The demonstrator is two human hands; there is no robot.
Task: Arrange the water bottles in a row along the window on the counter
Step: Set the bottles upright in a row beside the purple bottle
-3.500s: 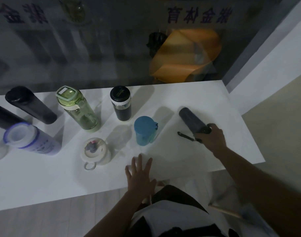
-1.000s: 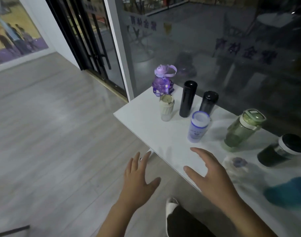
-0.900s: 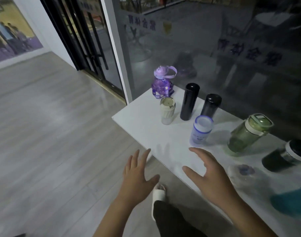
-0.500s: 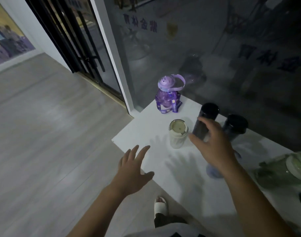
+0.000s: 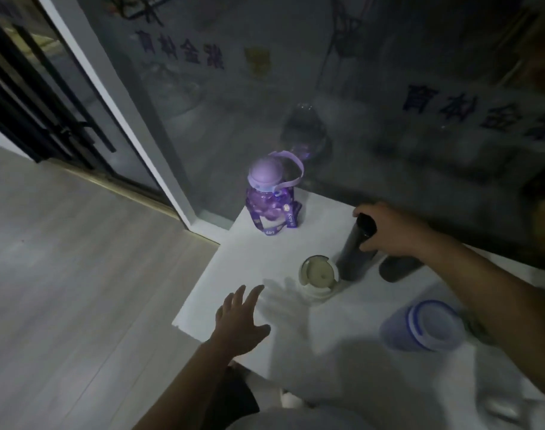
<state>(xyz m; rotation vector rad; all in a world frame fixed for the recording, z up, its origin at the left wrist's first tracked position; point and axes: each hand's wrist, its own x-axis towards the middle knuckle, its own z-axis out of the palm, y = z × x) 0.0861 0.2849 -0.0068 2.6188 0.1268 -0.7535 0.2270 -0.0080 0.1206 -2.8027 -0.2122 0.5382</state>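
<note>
Contents of the bottles can't be made out in the dim light. Right hand clamped round the top of the tall black bottle; half a sec ago it was only reaching it. Bottle upright on white table, btwn cream cup and second black bottle, near window. Left hand spread open, empty, over table edge. Purple plastic bottle w/ strap in the corner; frosted blue-ringed bottle nearer.
</note>
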